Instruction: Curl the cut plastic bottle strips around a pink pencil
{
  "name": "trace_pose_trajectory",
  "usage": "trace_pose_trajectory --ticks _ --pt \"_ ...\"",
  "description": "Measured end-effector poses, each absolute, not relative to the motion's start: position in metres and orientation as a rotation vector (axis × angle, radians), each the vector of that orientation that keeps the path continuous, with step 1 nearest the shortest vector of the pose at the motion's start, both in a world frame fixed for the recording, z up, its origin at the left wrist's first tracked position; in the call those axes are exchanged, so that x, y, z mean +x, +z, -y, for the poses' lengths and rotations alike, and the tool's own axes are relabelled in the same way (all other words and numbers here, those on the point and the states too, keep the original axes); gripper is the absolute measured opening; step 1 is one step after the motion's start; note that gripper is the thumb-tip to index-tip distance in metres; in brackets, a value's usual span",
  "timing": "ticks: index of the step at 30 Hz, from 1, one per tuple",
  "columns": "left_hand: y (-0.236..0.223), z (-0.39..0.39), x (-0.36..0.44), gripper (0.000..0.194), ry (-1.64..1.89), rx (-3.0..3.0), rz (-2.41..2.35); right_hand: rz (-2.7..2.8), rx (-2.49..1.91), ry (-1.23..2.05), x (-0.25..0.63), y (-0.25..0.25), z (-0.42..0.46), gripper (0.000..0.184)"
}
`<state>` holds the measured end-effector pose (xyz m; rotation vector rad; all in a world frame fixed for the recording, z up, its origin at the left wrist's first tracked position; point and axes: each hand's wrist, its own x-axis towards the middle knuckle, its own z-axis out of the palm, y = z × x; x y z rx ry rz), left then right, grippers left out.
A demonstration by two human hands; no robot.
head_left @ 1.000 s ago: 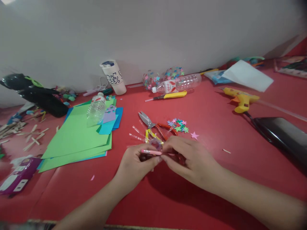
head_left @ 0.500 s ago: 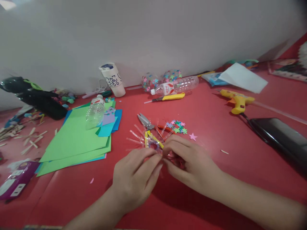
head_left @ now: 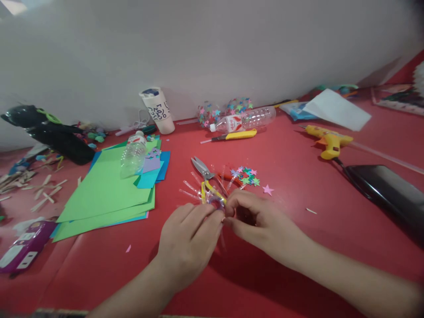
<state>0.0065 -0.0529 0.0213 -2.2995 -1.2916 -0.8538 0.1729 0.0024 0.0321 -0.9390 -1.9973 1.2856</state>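
Note:
Both hands meet at the middle of the red table, over a clear plastic piece cut into thin strips (head_left: pixel 190 193) that fan outward. A purple ring (head_left: pixel 217 202) shows at its centre. My left hand (head_left: pixel 190 240) is closed on the near side of the plastic. Thumb and forefinger of my right hand (head_left: pixel 265 223) pinch close to the left fingertips, apparently at a strip; the exact grip is hidden. Just beyond lie scissors (head_left: pixel 201 168) with yellow and red handles, partly covered by the strips. Several foam stars (head_left: pixel 245 176) are heaped beside them, with one pink star (head_left: pixel 268 190) apart.
Green paper sheets (head_left: pixel 106 194) lie left under a plastic bottle (head_left: pixel 133 157). Toward the wall are a white tumbler (head_left: pixel 158 110), another bottle (head_left: pixel 251 119) and a yellow cutter (head_left: pixel 241 134). A yellow glue gun (head_left: pixel 331 141) and a black phone (head_left: pixel 391 190) lie right.
The right fingers have opened out slightly and shifted near the left fingertips. More of the purple ring shows now. The view has moved slightly; the table things stay put.

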Motion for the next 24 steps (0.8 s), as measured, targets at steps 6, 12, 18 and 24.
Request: trace_pose_trajectory --ticks 6,12,18,24 --pt "0.022 0.049 0.005 0.011 -0.864 -2.317 1.247 2.032 -0.925 1.185 0.173 0.029 0.000 0.012" --pt "0.018 0.048 0.003 0.011 -0.929 -2.298 1.354 2.347 -0.702 0.531 0.179 0.021 0.003 0.013" --pt "0.016 0.049 0.002 0.013 -0.946 -2.320 1.401 2.386 -0.711 0.353 0.179 0.021 0.001 0.015" --pt "0.015 0.047 0.002 0.013 -0.952 -2.324 1.403 2.412 -0.707 0.253 0.180 0.019 0.001 0.015"
